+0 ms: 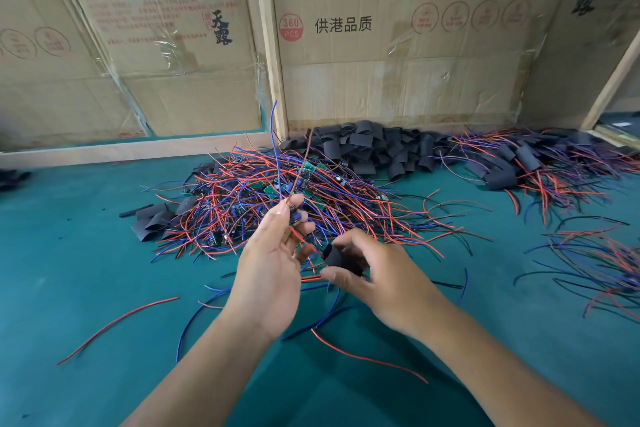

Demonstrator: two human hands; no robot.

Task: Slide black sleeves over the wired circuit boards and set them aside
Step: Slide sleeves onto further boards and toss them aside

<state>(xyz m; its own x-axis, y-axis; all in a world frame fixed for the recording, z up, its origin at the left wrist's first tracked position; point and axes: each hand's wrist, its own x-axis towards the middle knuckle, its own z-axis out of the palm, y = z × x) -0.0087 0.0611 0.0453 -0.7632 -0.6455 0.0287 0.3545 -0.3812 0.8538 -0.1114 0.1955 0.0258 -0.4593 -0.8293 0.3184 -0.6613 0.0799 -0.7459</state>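
Observation:
My left hand (273, 260) pinches a small wired circuit board (295, 215) between thumb and fingers, its red and blue wires rising above it. Just to its right, my right hand (377, 274) grips a short black sleeve (337, 257) between thumb and fingers, its open end facing the left hand. Some of the board's wires hang down between the two hands. Behind both hands lies a big tangle of wired circuit boards (277, 191) with green boards showing among the wires.
A heap of loose black sleeves (374, 149) lies against the cardboard wall (398, 45). Sleeved boards with wires (540, 167) are piled at the right. A few flat sleeves (152, 218) lie left of the tangle. Loose red and blue wires (117, 326) are scattered on the green mat (69, 253).

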